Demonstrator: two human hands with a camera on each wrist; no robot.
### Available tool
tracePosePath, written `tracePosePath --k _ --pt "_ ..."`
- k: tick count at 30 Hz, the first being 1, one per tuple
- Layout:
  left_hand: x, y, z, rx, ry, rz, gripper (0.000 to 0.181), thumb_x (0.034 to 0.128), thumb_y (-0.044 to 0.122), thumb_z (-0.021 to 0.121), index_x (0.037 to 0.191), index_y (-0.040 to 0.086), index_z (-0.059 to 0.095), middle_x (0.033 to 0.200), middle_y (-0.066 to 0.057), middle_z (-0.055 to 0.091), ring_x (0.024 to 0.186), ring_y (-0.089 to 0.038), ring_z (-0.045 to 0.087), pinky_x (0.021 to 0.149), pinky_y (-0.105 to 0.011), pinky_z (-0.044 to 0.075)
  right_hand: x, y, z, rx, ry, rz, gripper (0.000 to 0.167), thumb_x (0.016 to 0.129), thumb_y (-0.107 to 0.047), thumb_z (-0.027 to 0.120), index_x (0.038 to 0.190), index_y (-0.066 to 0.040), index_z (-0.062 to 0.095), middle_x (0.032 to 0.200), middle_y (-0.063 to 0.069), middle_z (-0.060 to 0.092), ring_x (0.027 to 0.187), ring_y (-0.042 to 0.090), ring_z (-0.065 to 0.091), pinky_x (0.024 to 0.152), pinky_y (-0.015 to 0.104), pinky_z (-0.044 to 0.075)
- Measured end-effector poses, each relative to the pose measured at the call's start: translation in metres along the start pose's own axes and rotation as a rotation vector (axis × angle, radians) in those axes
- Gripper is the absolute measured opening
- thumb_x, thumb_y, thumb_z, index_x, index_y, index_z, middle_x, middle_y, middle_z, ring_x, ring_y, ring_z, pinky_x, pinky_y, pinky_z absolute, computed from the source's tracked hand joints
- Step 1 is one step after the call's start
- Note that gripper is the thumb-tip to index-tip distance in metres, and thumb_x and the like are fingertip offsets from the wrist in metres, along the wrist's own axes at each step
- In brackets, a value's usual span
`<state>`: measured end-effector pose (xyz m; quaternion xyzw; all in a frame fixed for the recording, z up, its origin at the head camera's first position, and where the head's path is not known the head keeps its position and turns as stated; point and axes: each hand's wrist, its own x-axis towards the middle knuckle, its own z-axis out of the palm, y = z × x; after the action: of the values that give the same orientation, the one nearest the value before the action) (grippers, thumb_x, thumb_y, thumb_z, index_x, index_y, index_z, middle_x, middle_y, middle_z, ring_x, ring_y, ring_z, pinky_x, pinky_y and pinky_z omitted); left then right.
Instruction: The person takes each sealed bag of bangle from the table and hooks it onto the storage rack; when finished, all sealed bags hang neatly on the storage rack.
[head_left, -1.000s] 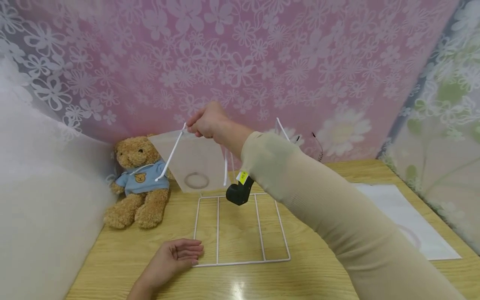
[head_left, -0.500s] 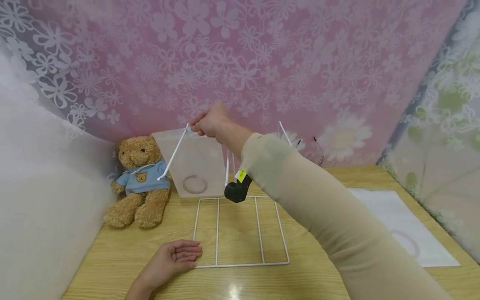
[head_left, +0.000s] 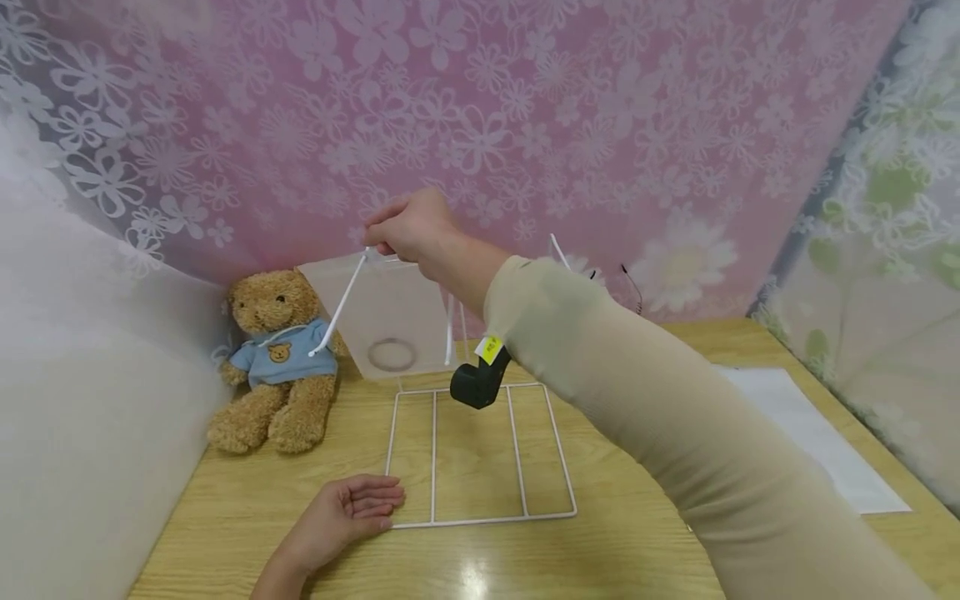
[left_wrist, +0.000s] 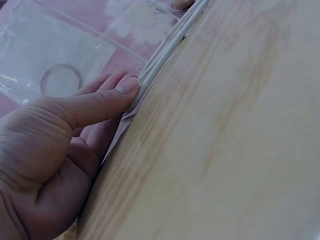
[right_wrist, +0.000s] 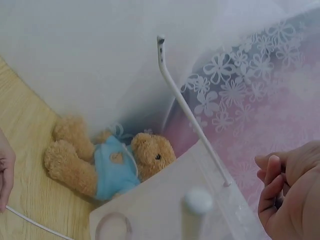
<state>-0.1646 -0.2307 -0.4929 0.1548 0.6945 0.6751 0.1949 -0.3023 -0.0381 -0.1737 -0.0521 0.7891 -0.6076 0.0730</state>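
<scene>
Clear plastic makes up the bag (head_left: pixel 408 312), which hangs at eleven o'clock from the middle of the white frame (head_left: pixel 432 458), with twelve at the pink cloth (head_left: pixel 480 125). A grey ring (head_left: pixel 392 369) shows low on it. The right hand (head_left: pixel 416 229) is at the bag's top edge, by the end of the slanting bar (head_left: pixel 341 302). Its fingers are bent in, but I cannot tell if they have hold of the bag. The left hand (head_left: pixel 337 517) is at eight o'clock. Its fingers lie loose and touch the frame's near corner.

The work looks part done to me: the frame's wide part is flat on the worktop (head_left: pixel 517 558), and the bag is up. I see no bag at the other bar (head_left: pixel 559 252), at one o'clock, so that side may be left to do. The sleeve (head_left: pixel 637 400) hides some of it.

At ten o'clock, the teddy bear (head_left: pixel 277 362) sits close to the bag, so room is small there. The pale wall (head_left: pixel 97 400) shuts in nine o'clock. Bare wood shows at six, which gives room. At three, past the sleeve, lies white paper (head_left: pixel 825 442), near the worktop's side edge.
</scene>
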Motion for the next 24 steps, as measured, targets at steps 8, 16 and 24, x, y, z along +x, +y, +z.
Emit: tracePosePath --k 8,16,24 --pt "-0.001 0.001 -0.001 -0.006 0.007 -0.027 0.060 0.0901 0.000 0.071 0.139 -0.019 0.042 0.134 -0.035 0.055 0.114 -0.010 0.068 0.099 -0.025 0.057 -0.025 -0.017 -0.008 0.059 -0.091 0.022 0.014 0.088 -0.009 0.077 0.102 -0.009 0.078 0.089 0.004 0.074 0.052 0.010 0.049 0.045 0.020 0.024" --pt "-0.003 0.002 -0.004 0.012 0.000 -0.010 0.060 0.0906 -0.001 0.070 0.139 -0.020 0.041 0.134 -0.037 0.055 0.114 -0.010 0.068 0.097 -0.025 0.058 -0.049 -0.021 -0.026 0.016 -0.135 0.003 0.015 0.088 -0.013 0.078 0.102 -0.015 0.078 0.095 -0.001 0.074 0.065 0.012 0.054 0.052 0.018 0.035" --pt "-0.001 0.002 -0.001 -0.006 -0.014 -0.027 0.060 0.0917 -0.001 0.068 0.140 -0.021 0.039 0.135 -0.033 0.057 0.115 -0.010 0.067 0.098 -0.025 0.058 -0.069 -0.020 -0.052 0.014 -0.163 -0.032 0.017 0.088 -0.015 0.079 0.105 -0.015 0.078 0.107 -0.001 0.073 0.068 0.012 0.054 0.055 0.017 0.040"
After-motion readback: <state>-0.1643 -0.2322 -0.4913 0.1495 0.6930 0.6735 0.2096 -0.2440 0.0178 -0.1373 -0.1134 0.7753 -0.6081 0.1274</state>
